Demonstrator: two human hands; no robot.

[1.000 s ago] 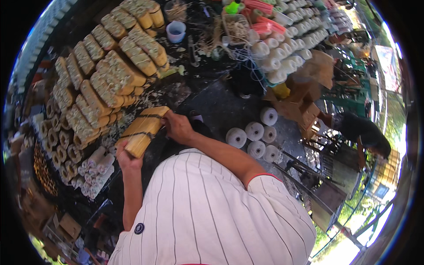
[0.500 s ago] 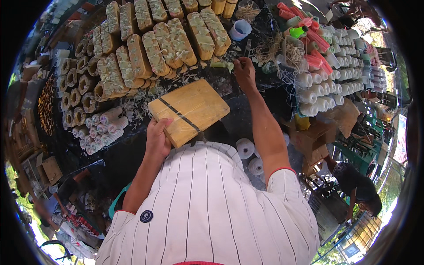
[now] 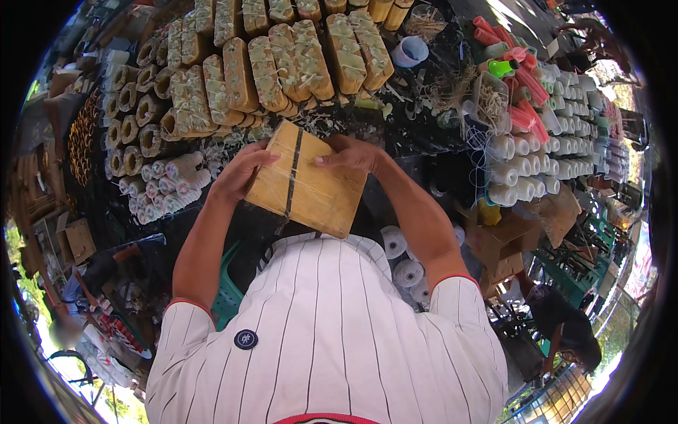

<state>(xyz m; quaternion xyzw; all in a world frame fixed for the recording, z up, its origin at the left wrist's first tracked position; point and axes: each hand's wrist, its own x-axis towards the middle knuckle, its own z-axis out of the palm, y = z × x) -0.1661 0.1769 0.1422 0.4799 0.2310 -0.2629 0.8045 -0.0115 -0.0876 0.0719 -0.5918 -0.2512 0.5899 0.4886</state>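
Observation:
A flat yellowish block point(image 3: 321, 187) with a black band round it and a shiny clear film over its face is held above my lap, tilted, close to the front of my striped shirt. My left hand point(image 3: 242, 169) grips its left edge, thumb on the top face. On the far right edge, my right hand point(image 3: 352, 155) is closed round the block, its thumb laid flat across the face. The fingers of both hands are mostly hidden beneath. A pale green scrap point(image 3: 367, 104) lies on the dark table beyond the block.
Rows of tan blocks with pale green patches point(image 3: 240, 74) fill the far table, beside hollow tubes point(image 3: 150, 109) and white rolls point(image 3: 185, 166). A whitish cup point(image 3: 410, 51), green bottle point(image 3: 503, 68) and white spools point(image 3: 503, 173) stand right. A person point(image 3: 565, 311) bends at lower right.
My right hand has come back from the pale green scrap on the table and taken hold of the block. The block has turned, and my left hand has moved up along its edge.

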